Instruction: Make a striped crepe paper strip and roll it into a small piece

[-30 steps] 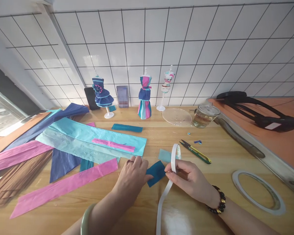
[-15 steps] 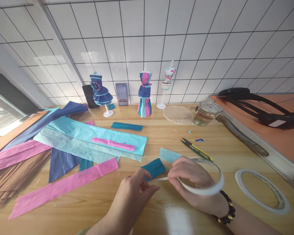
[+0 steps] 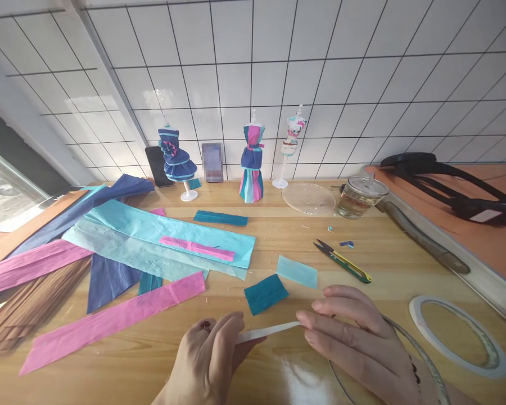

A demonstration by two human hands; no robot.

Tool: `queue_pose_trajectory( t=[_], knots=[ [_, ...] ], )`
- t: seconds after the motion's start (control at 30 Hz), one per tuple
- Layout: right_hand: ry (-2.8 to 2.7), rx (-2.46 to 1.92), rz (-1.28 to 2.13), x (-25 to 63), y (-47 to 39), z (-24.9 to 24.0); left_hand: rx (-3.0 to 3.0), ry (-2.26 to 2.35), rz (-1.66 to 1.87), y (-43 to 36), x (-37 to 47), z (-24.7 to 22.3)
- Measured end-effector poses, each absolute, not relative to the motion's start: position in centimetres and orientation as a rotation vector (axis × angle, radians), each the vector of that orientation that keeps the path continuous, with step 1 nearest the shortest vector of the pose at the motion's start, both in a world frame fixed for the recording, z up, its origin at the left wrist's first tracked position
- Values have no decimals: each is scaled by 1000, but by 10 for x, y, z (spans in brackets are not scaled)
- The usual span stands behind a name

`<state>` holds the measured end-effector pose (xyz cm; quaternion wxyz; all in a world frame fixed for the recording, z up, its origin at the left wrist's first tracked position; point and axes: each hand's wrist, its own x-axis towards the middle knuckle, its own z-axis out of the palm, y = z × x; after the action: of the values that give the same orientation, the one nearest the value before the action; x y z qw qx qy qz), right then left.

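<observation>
Narrow white tape (image 3: 270, 331) runs straight, left hand (image 3: 211, 351) pinching it; right hand (image 3: 358, 334) loosely extended, grip unclear, roll (image 3: 425, 358) cut off below

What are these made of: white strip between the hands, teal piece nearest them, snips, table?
Strip: likely paper or tape, smooth white; thin and flat.
Teal piece: thin sheet, paper or fabric; faint creases, soft sheen.
Snips: dark blades look metal; green-yellow handles maybe plastic or coated.
Table: wood or wood-look laminate; visible grain, glossy glare.

Lidded glass (image 3: 360, 199), white tiled wall (image 3: 231, 42)
</observation>
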<state>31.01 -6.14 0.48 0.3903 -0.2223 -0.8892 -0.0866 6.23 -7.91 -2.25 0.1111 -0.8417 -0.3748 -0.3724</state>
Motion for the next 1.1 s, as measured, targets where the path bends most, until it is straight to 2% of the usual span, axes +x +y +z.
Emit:
queue_pose_trajectory(
  t=[0.47,0.87,1.1],
  knots=[
    [-2252,-497,-146,307,-52,0,-2570,-996,-997,-79,61,-20],
    [-2306,-477,-200,317,-54,0,-2459,-1096,-1180,-83,59,-26],
    [-2323,-519,-280,321,-57,4,-2462,-930,-1187,-82,51,-26]
  ],
)
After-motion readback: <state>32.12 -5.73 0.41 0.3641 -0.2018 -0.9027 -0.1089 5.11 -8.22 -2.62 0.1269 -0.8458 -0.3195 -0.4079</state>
